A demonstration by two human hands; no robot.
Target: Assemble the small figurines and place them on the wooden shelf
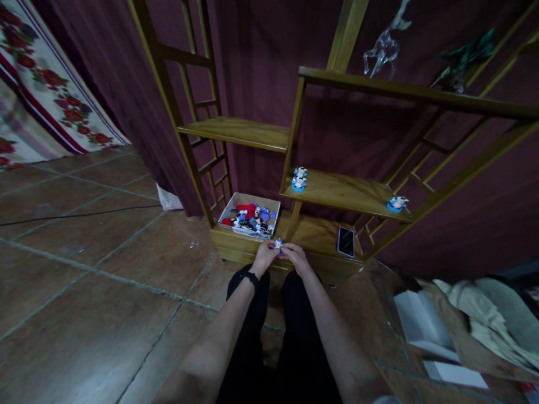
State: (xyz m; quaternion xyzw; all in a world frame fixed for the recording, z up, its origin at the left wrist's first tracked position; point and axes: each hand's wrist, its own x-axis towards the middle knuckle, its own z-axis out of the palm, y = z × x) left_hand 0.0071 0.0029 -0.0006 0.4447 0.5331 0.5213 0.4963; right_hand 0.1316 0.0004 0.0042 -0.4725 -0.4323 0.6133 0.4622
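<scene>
Between my two hands is a small purple and white toy figurine (pixel 278 244), held up in front of the low shelf. My left hand (pixel 265 255), with a dark band on its wrist, pinches it from the left. From the right, my right hand (pixel 296 256) grips it with closed fingers. Just beyond my left hand stands an open cardboard box (pixel 245 230) with several red, purple, black and white figurines in it. Blue and white figurines (pixel 298 184) stand at the left end of the middle shelf, and another blue and white figurine (pixel 396 203) is at its right end.
A wooden display shelf (pixel 337 191) fills the space ahead, its lower board carrying a phone (pixel 346 242). Higher up are a clear glass animal figure (pixel 383 50) and a dark green ornament (pixel 467 59). White boxes (pixel 425 322) and cloth lie on the floor at right.
</scene>
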